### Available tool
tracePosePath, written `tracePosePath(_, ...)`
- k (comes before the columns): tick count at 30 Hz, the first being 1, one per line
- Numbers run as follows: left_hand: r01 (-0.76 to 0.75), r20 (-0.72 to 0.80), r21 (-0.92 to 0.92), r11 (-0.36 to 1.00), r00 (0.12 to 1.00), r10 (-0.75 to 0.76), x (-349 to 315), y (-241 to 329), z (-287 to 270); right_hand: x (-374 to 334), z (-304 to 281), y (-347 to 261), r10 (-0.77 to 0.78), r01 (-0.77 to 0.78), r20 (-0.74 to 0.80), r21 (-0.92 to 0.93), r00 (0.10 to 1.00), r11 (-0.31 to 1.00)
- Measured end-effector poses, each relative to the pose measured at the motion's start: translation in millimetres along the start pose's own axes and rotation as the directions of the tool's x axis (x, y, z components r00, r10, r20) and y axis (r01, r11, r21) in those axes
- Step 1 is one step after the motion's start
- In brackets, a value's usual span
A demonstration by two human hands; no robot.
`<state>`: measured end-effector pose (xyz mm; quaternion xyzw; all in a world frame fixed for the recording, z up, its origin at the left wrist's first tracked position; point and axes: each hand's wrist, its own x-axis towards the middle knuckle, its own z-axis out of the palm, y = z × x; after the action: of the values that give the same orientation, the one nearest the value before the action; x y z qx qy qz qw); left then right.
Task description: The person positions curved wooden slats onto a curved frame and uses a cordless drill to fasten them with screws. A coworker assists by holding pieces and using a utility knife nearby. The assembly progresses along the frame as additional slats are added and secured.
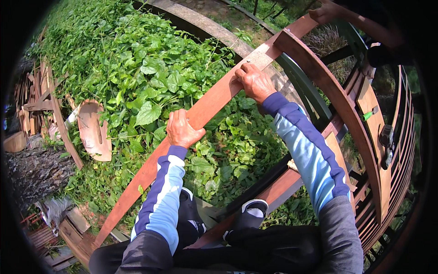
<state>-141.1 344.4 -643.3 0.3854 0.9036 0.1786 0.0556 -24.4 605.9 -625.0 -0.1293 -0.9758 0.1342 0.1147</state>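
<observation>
A long reddish-brown wooden board slants from the lower left up to the upper right in front of me. My left hand is closed over it near the middle, fingers curled on its far edge. Farther up the same board, my right hand grips it, with the fingertips on its upper face. Small screw or bolt heads show on the board near both hands. At the upper right, a second curved-looking brown board meets it. Another person's hand is at the board's far end.
To the right are a green-handled tool, a dark power tool and many wooden slats. Under my feet runs a brown beam above leafy vines. A log and scrap wood lie left.
</observation>
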Motion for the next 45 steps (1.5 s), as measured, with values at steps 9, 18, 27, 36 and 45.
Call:
tracePosePath(9,0.024,-0.010,-0.104,0.994,1.000,-0.025,-0.6,-0.7,-1.3,32.2,-17.9,14.4,0.118,-0.088,-0.096,0.269,0.988,0.959)
tracePosePath(18,-0.041,-0.024,-0.157,0.987,0.999,0.037,1.4,-5.4,-2.6,95.0,11.9,11.1,-0.165,0.103,0.537,0.143,0.827,0.984)
tracePosePath(27,-0.047,-0.023,-0.158,0.986,0.999,0.044,1.7,-6.7,-3.8,115.5,22.7,21.3,-0.325,0.219,0.653,0.241,0.684,0.945)
tracePosePath(36,-0.040,-0.038,-0.166,0.985,0.999,0.034,0.7,-5.3,-4.4,126.7,21.4,15.3,-0.252,0.120,0.775,0.225,0.579,0.967)
tracePosePath(45,-0.057,-0.083,-0.183,0.981,0.996,0.042,-0.1,-5.2,-2.3,120.2,17.7,7.9,-0.261,0.149,0.736,0.216,0.625,0.965)
